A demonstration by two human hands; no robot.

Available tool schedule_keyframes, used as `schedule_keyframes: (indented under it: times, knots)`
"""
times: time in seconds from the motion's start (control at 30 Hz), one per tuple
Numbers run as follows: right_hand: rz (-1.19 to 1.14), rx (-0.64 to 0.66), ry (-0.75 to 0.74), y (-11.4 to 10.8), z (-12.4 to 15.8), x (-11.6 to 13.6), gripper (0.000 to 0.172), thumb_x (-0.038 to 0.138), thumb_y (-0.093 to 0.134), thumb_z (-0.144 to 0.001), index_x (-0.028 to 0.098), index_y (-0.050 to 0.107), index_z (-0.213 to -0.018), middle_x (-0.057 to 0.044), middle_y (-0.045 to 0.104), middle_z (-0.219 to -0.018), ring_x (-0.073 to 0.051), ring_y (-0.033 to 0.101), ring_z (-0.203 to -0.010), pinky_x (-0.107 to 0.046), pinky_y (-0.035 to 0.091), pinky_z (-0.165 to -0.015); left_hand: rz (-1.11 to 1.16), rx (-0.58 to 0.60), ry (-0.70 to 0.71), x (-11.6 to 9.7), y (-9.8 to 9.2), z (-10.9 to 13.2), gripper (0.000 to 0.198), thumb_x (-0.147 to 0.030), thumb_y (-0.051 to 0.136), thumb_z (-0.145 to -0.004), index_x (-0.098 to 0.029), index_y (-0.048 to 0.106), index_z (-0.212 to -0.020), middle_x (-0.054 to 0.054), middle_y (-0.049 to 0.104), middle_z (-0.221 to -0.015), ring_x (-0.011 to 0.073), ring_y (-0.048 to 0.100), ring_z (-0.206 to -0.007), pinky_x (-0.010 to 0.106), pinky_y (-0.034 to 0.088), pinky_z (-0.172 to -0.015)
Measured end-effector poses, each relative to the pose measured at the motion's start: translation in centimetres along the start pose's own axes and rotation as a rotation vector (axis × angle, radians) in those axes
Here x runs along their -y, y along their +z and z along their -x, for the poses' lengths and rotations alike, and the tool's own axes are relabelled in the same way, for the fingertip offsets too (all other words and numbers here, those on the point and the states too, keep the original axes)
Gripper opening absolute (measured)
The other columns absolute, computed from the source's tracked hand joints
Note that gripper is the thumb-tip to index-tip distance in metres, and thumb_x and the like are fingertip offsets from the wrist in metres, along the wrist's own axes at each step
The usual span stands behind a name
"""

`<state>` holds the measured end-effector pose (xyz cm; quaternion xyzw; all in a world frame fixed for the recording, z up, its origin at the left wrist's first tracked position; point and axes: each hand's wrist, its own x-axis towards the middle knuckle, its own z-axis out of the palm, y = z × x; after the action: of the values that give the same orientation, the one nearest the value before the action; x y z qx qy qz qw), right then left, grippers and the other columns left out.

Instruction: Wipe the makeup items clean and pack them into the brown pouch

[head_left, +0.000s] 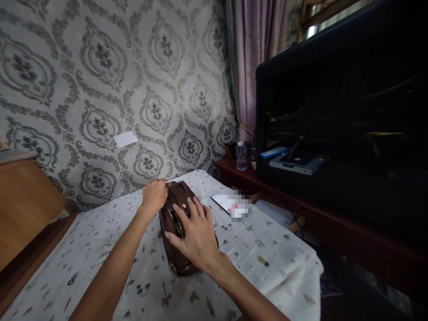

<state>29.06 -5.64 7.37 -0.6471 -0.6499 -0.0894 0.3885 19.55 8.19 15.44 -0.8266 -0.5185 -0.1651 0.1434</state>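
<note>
A dark brown handbag (174, 249) with gold-coloured metal fittings lies on a white patterned bedsheet (140, 285). At the bag's far left corner, my left hand (154, 196) is closed on its edge; the fingertips are hidden behind the bag. My right hand (199, 232) rests across the top with its fingers stretched and spread, beside a gold-edged opening or zip. A phone (222, 204) with a lit screen, partly blurred out, lies on the sheet to the right of the bag.
A clear bottle (241, 156) with a white cap stands on a reddish shelf (230, 171). The large dark cabinet or screen (334, 107) fills the right side. Wooden furniture (30, 205) borders the bed at left, and patterned wallpaper (100, 58) covers the wall behind.
</note>
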Motion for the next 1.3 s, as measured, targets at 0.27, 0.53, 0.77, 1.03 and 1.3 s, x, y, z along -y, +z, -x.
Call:
schedule_keyframes:
  times: [0.27,0.53,0.77,1.03,1.3]
  knots:
    - [-0.051,-0.163,0.015,1.2,1.4,-1.5,0.058,0.037,0.061,-0.085,0.011,0.052,-0.136,-0.024,0.039,-0.149,-0.037,0.034,-0.141,-0.054,0.037,-0.11,0.278,-0.022,0.073,-2.5,0.8,-2.0,0.017,-0.026,0.051,-0.089,-0.02,0.065,-0.083,0.005,0.068,-0.079,0.0206,0.062,-0.08,0.028,0.04,-0.068]
    - [-0.031,-0.176,0.027,1.3,1.4,-1.2,0.052,0.037,0.059,-0.087,0.014,0.055,-0.135,-0.018,0.05,-0.144,-0.034,0.039,-0.138,-0.053,0.037,-0.109,0.58,-0.084,0.066,-2.4,2.9,-2.0,0.023,-0.032,0.054,-0.084,-0.019,0.055,-0.064,-0.004,0.047,-0.056,0.0134,0.046,-0.058,0.025,0.032,-0.057]
    - [-0.026,-0.131,0.056,1.2,1.2,-1.0,0.054,0.04,0.057,-0.089,0.019,0.053,-0.138,-0.017,0.049,-0.145,-0.035,0.038,-0.137,-0.056,0.037,-0.108,0.781,-0.173,0.064,-2.0,3.5,-1.4,0.026,-0.036,0.052,-0.082,-0.019,0.049,-0.062,-0.005,0.04,-0.058,0.0118,0.04,-0.059,0.024,0.034,-0.057]
    - [-0.017,-0.082,0.067,0.6,0.9,-0.7,0.055,0.04,0.056,-0.089,0.016,0.053,-0.139,-0.02,0.048,-0.146,-0.036,0.036,-0.14,-0.06,0.029,-0.113,0.869,-0.18,0.059,-2.4,3.5,-1.1,0.023,-0.036,0.055,-0.079,-0.02,0.048,-0.065,-0.006,0.04,-0.059,0.0116,0.041,-0.06,0.023,0.035,-0.058]
    - [-0.018,-0.018,-0.022,-0.6,0.7,1.5,0.044,0.033,0.053,-0.092,0.015,0.059,-0.132,-0.022,0.054,-0.136,-0.035,0.044,-0.135,-0.055,0.032,-0.114,0.847,-0.2,0.059,-2.2,3.3,-1.4,0.022,-0.036,0.052,-0.08,-0.02,0.047,-0.066,-0.005,0.041,-0.06,0.0121,0.041,-0.06,0.023,0.034,-0.059]
